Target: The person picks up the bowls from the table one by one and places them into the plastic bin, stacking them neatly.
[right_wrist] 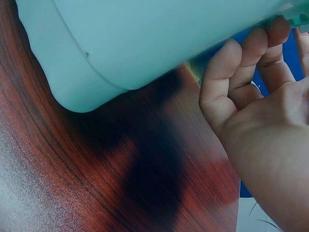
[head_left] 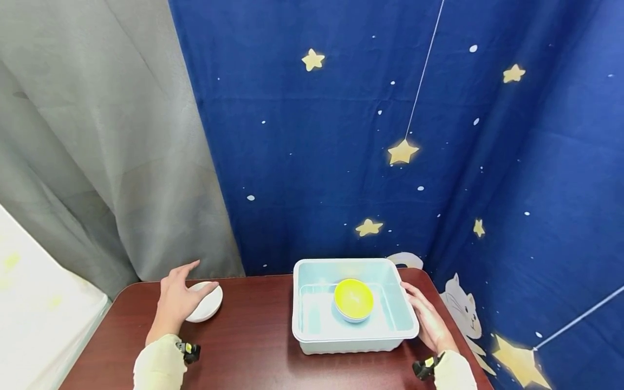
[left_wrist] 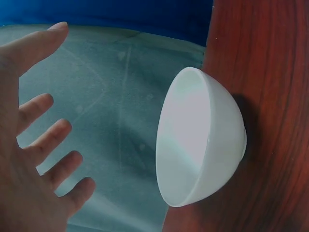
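A white bowl (head_left: 205, 304) stands upright on the table at the left; the left wrist view shows its deep side and small foot. Over its left edge in the head view is my left hand (head_left: 179, 299), thumb spread away from the fingers and nothing held. A pale blue plastic bin (head_left: 312, 340) stands to the right. Inside it sits a bowl with a yellow interior (head_left: 353, 298) and a pale outside. My right hand (head_left: 429, 321) is at the bin's right side, loosely bent fingers (right_wrist: 219, 70) right at its wall below the rim.
The dark red wooden table (head_left: 244, 336) ends at a grey curtain (head_left: 146, 216) and a blue star-patterned curtain (head_left: 312, 162) behind it. A white cloth-like surface (head_left: 44, 309) lies off the left edge. Bare tabletop separates the white bowl from the bin.
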Motion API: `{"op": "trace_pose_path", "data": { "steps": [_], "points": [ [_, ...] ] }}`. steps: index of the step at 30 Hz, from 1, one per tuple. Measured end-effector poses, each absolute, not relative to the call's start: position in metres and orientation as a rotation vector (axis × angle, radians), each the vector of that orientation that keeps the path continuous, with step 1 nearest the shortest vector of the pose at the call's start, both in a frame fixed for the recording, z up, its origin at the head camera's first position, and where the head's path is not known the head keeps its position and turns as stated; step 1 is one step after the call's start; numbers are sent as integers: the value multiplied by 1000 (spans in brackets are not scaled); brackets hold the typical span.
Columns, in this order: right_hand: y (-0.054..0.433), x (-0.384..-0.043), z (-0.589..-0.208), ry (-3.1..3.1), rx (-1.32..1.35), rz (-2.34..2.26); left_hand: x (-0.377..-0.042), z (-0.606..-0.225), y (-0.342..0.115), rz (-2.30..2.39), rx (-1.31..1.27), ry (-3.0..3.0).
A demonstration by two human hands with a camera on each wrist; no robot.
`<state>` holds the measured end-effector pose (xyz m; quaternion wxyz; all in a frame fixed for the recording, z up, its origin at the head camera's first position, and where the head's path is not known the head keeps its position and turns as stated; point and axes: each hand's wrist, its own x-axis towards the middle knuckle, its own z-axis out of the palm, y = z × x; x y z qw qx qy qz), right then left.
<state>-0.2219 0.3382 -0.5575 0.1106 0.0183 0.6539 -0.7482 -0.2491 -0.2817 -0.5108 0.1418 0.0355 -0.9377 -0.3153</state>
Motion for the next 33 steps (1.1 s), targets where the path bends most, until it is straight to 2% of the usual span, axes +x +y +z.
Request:
{"op": "trace_pose_path", "data": {
  "steps": [11, 24, 33],
  "points": [
    [341, -221, -558, 1903, 15, -2218, -253, -528, -279, -851, 114, -2576],
    [340, -222, -560, 1896, -48, -2221, -255, -538, -280, -881, 126, -2722],
    [338, -223, -559, 1924, 60, -2204, -254, -551, -279, -843, 184, -2778]
  ]
}}
